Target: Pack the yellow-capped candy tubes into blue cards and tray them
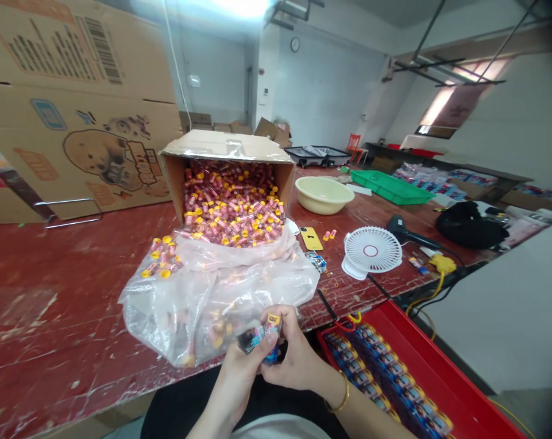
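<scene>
Close together at the table's front edge, my left hand (240, 373) and my right hand (298, 358) are both closed. Between them is a small blue-and-yellow packet (272, 323), gripped by the fingers of both hands. A dark printed packet or card (249, 339) also shows in my left hand; its exact kind is unclear. Just beyond lies a clear plastic bag (252, 285), spilling out of an open carton (286, 183) on its side. Many small pink tubes with yellow caps (232, 213) fill the carton, and several more tubes (163, 256) lie on the bag.
Right of my hands, a red tray (433, 360) holds rows of blue-and-yellow packets (390, 372). On the red table (65, 305) are a yellow phone (311, 238), a white fan (371, 251), a cream basin (324, 195) and a green tray (390, 186). Large cardboard boxes (78, 122) stand left.
</scene>
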### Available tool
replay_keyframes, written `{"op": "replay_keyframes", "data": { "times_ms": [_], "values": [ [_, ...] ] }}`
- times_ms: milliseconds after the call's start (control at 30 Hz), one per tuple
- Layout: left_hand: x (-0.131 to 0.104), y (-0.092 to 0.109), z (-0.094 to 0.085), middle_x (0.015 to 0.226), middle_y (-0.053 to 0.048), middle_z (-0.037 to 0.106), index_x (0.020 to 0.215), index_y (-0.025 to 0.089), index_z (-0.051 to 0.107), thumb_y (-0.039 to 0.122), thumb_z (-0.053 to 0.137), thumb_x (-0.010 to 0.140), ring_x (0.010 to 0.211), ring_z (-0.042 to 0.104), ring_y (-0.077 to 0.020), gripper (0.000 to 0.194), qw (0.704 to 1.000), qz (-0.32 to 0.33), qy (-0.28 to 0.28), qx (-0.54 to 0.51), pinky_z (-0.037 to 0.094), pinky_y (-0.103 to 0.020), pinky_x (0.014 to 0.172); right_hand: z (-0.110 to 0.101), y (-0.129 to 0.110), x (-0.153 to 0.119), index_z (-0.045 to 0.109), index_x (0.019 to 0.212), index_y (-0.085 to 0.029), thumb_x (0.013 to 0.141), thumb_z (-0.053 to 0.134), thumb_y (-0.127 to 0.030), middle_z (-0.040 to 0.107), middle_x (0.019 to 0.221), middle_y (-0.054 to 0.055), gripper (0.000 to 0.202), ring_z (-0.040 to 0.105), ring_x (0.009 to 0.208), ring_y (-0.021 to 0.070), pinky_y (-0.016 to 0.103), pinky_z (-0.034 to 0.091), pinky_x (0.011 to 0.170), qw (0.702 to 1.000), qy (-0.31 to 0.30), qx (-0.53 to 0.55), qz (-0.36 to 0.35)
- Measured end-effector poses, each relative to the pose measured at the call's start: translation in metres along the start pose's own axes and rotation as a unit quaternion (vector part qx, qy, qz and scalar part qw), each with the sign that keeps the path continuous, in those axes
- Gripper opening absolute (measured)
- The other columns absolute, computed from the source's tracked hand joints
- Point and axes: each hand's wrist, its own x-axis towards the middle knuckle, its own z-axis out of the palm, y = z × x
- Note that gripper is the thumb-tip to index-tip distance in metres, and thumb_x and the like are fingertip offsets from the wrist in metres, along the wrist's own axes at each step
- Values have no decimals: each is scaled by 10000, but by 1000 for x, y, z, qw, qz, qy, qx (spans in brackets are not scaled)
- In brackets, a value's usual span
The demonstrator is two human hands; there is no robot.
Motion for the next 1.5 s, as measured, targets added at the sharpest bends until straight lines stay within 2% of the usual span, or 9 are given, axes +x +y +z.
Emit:
{"op": "replay_keyframes", "data": {
  "times_ms": [167,300,500,600,733,1000,1267,1367,1500],
  "values": [
    [4,-3,-1,793,-54,718,887,148,707,406,776,641,798,658,-231,364,997,-9,38,71,525,-304,701,-11,5,-4,339,1072,-241,560,714,-113,473,1011,17,648,536,843,150,277,474,733,996,19,-79,23],
    [5,-6,-1,1040,-139,715,1068,151,640,429,681,740,1009,645,-322,433,992,-121,8,40,576,-414,727,-86,29,-37,332,1114,-240,580,763,-250,480,1079,45,687,538,927,187,336,460,835,971,113,-200,70],
    [17,-18,1,1041,-118,741,1085,164,615,366,731,710,992,667,-319,441,982,-166,-44,84,604,-362,684,-239,61,-218,382,1010,-198,541,727,-353,503,1008,61,603,544,934,245,400,454,844,783,244,-421,389],
    [26,-26,5,973,-88,764,1025,170,646,372,819,595,956,679,-317,506,977,-181,-38,104,613,-356,679,-251,62,-303,417,908,-196,511,712,-352,508,940,60,518,543,932,292,460,444,835,715,279,-446,460],
    [33,-32,11,934,-65,776,974,191,687,378,865,498,974,673,-326,542,974,-203,-19,103,623,-344,660,-231,84,-348,433,975,-187,484,735,-399,512,1051,113,615,500,1065,365,512,415,877,670,296,-459,503],
    [37,-40,3,919,-64,781,847,188,763,411,843,516,1117,597,-334,407,975,-217,-22,47,614,-320,738,-228,135,-318,454,1094,-186,494,756,-449,447,1266,155,721,412,1238,351,468,371,985,690,255,-457,500],
    [31,-32,6,904,-77,780,852,171,745,367,844,532,984,669,-325,388,982,-169,-30,74,612,-347,702,-220,109,-305,373,1242,-218,486,763,-496,356,1376,173,895,317,1310,397,555,316,1010,711,234,-471,467],
    [26,-29,6,839,-100,778,933,136,711,361,805,609,816,712,-290,405,986,-139,-5,87,607,-352,623,-201,91,-250,351,1252,-211,631,707,-458,344,1386,183,757,335,1299,385,572,297,1022,773,235,-513,291],
    [21,-18,2,747,-90,759,934,119,683,372,825,565,708,702,-259,469,992,-83,50,75,581,-330,545,-151,60,-112,442,1148,-225,771,621,-280,398,1353,143,421,365,1287,319,511,328,1030,869,163,-466,24]
  ]
}}
